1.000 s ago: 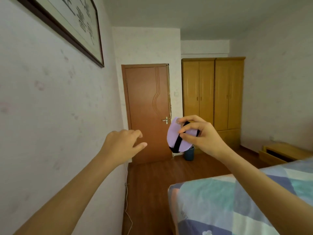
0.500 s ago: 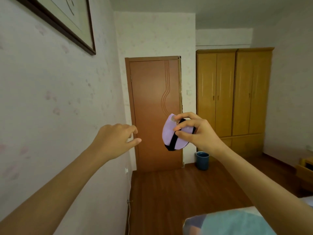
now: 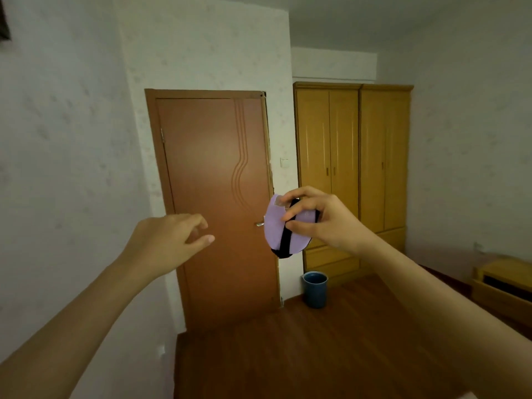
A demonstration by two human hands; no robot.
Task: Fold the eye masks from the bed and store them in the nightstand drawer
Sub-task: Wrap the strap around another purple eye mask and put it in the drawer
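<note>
Right hand (image 3: 322, 223) pinched the folded lilac fabric eye mask (image 3: 277, 226), black elastic strap wrapped round. Left hand (image 3: 169, 240), beside the mask, was loosely spread and empty. Mask judged light, soft, springy; best gripped across fold and strap.

1. A brown wooden door (image 3: 214, 203) stands shut in the far wall, a metal handle (image 3: 260, 224) on its right edge.
2. A white light switch (image 3: 284, 162) sits on the wall just right of the door.
3. A yellow wooden wardrobe (image 3: 352, 168) stands right of the switch.
4. A blue bin (image 3: 314, 289) rests on the dark wood floor (image 3: 302, 355), between door and wardrobe.
</note>
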